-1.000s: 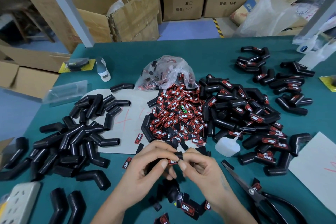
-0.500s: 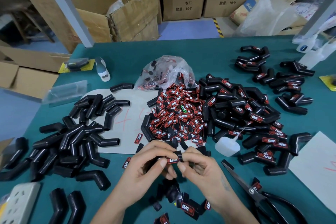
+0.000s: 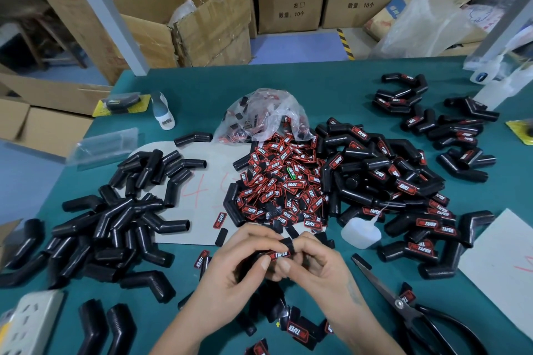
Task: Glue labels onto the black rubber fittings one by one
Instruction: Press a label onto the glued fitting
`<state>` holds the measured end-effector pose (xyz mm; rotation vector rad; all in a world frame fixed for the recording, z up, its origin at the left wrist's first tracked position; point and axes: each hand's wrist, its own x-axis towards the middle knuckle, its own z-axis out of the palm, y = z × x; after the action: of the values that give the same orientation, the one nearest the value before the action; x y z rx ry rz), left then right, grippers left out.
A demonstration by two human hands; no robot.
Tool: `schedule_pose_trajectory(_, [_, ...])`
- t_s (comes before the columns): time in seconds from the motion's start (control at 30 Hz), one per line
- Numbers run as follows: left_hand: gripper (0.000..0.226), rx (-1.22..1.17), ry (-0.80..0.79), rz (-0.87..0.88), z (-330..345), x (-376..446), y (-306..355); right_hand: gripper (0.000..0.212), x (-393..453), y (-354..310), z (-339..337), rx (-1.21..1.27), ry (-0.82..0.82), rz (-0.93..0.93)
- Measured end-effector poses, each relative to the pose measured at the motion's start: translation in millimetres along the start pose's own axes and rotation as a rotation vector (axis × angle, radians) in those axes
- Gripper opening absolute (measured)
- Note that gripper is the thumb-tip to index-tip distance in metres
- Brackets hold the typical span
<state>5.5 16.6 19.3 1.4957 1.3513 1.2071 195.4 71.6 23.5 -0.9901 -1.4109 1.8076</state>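
On the green table, near its front edge, the left hand and right hand both grip one black fitting; their thumbs press a red label (reading TAPER) onto it.

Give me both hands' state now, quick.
Left hand: closed, gripping the black rubber fitting, thumb pressing the label.
Right hand: closed, pinching the same fitting, thumb beside the label.
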Motion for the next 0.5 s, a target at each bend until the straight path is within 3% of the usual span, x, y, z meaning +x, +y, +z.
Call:
schedule_pose_trajectory(0.23, [0.034,0.035,0.017,0.041,5.3,0.3,3.0,0.020,-0.5,4.7,4.6,0.050,0.021,0.032])
schedule_pose_trajectory(0.5, [0.035,0.139,0.030,0.107,10.6,-0.3,5.7,0.024,-3.5,9.2,9.6,0.170,0.020,0.049])
